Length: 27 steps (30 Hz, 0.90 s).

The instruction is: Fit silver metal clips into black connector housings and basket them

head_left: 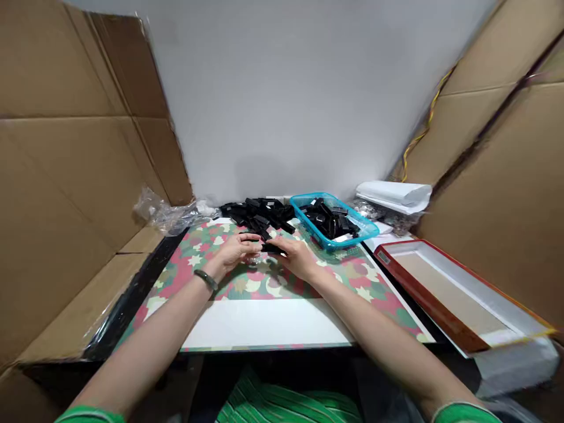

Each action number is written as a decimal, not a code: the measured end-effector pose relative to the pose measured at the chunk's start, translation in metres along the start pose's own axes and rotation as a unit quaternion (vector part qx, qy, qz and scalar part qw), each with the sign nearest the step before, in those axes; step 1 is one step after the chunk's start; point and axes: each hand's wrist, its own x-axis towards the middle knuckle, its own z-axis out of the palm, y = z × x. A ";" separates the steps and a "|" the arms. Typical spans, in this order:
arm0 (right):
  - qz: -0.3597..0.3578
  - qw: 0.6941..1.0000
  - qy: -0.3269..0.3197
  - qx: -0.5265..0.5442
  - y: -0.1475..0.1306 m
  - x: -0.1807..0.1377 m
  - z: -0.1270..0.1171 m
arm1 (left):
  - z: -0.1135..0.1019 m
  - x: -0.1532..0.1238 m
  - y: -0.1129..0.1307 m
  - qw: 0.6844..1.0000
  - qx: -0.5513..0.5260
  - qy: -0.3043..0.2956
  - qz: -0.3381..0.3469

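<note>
A small dark black piece (pixel 272 248) sits between my two hands, low over the patterned table cover. My right hand (pixel 296 257) has its fingers closed on the right part of it. My left hand (pixel 234 251), with a dark bangle on the wrist, pinches at its left end; the fingertips partly hide the contact. Something clear and shiny shows just under the left fingers, too blurred to name. Directly beyond my hands lies a loose pile of similar black pieces (pixel 259 212). A blue plastic basket (pixel 328 242) behind my right hand holds more black pieces (pixel 328 218).
The table cover (pixel 348 270) has a camouflage-like star pattern, with a white strip (pixel 268 323) along its front. Crumpled clear plastic (pixel 167 214) lies at back left. On the right are a red-edged shallow box (pixel 440 294) and a white roll (pixel 394 195). Cardboard walls (pixel 79 176) flank both sides.
</note>
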 end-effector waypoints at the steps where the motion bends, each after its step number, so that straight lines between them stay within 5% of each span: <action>1: 0.002 1.000 -0.004 0.000 0.001 -0.001 0.001 | 0.000 0.000 0.000 1.000 -0.004 0.004 -0.003; 7: 0.040 0.998 -0.002 0.053 0.002 -0.001 0.004 | 0.003 0.002 -0.003 0.999 -0.011 0.034 0.003; 11: 0.129 0.974 0.039 0.180 -0.009 0.005 0.000 | 0.006 0.000 0.000 0.998 -0.029 0.032 0.053; 16: 0.309 0.856 -0.064 0.409 -0.025 0.012 -0.007 | 0.012 -0.008 0.007 0.990 0.052 -0.006 0.127; 20: 0.368 0.766 -0.127 0.511 -0.029 0.013 -0.008 | 0.018 -0.010 0.004 0.982 0.103 -0.008 0.161; 27: 0.378 0.716 -0.155 0.567 -0.026 0.014 -0.007 | 0.021 -0.012 0.004 0.977 0.118 0.027 0.174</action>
